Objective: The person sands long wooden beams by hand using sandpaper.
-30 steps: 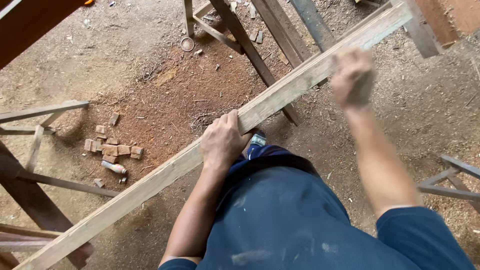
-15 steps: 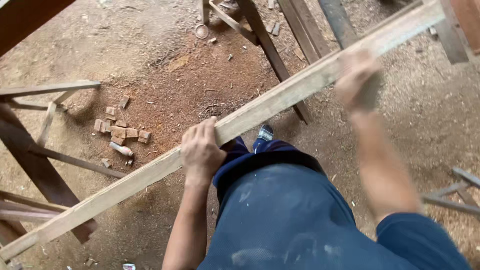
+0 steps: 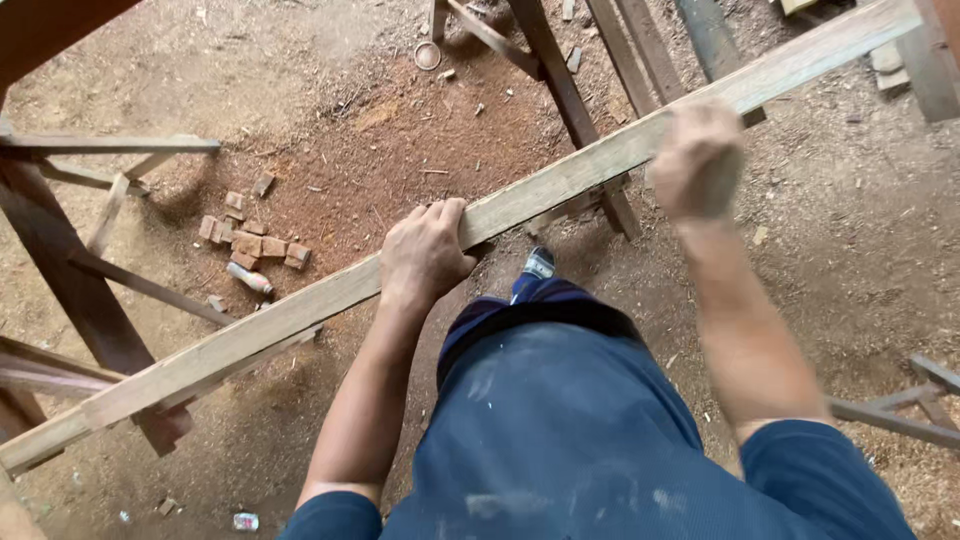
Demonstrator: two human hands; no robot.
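Observation:
A long pale wooden plank point(image 3: 270, 325) runs diagonally from the lower left to the upper right, held above a sawdust-covered dirt floor. My left hand point(image 3: 425, 255) grips the plank near its middle, fingers curled over the far edge. My right hand point(image 3: 697, 160), blurred with motion, is closed around the plank further up to the right. Below me I see my dark blue trousers and one shoe point(image 3: 537, 265) on the ground.
A wooden trestle frame point(image 3: 75, 275) stands at the left. More timber legs and boards point(image 3: 560, 75) lean at the top centre. Small wood offcuts point(image 3: 250, 240) lie on the ground. A round ring point(image 3: 427, 55) lies near the top. Thin bars point(image 3: 900, 410) cross at the right.
The plank and both hands have shifted a little in view, the left hand sliding slightly toward the right along the plank. Both grips hold.

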